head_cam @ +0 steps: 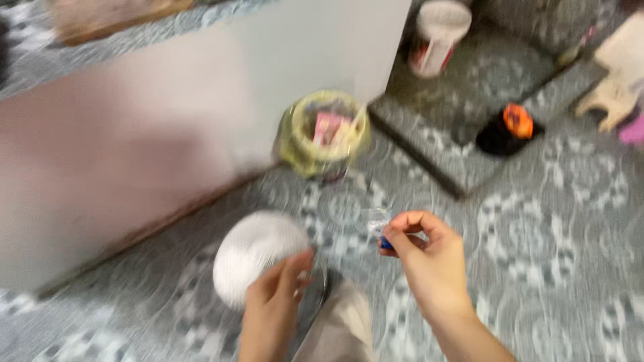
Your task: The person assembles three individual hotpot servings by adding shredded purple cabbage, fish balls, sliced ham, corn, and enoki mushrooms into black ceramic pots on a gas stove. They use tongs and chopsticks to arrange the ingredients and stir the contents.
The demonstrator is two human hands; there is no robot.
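Left hand: the left hand (272, 305) sits near, low in the scene, fingers curled over the right edge of a white round lid (255, 258); the fingertips press on its rim, so the hand is closed on it.
White round lid: a smooth, pale disc, slightly domed, blurred by motion, left of centre and just above the floor; a darker curved edge shows at its right side under the fingers, too smeared to identify.
Right hand: the right hand (429, 258) is raised right of centre, thumb and forefinger pressed together on a small blue piece (386, 243), with a scrap of clear crinkled plastic (374, 220) sticking up just left of the fingertips.
Small blue piece: tiny, dark blue, mostly hidden by the fingers; its shape cannot be told.
Knee: a patch of grey-beige cloth (342, 328) lies between the two forearms at the near edge.
Floor: patterned tile floor (570, 221), grey with pale rounded motifs, glossy.
Wall block: a broad, flat, pale panel (168, 127) fills the left half, with a dark strip along its base.
Waste bin: farther off, centre, a round bin lined with a yellowish translucent bag (324, 133), pink and light wrappers inside.
Far right: a black lump with an orange round top (510, 127) on a raised tiled step.
Farthest: a white cylindrical tub (439, 33) with a red patch, standing upright.
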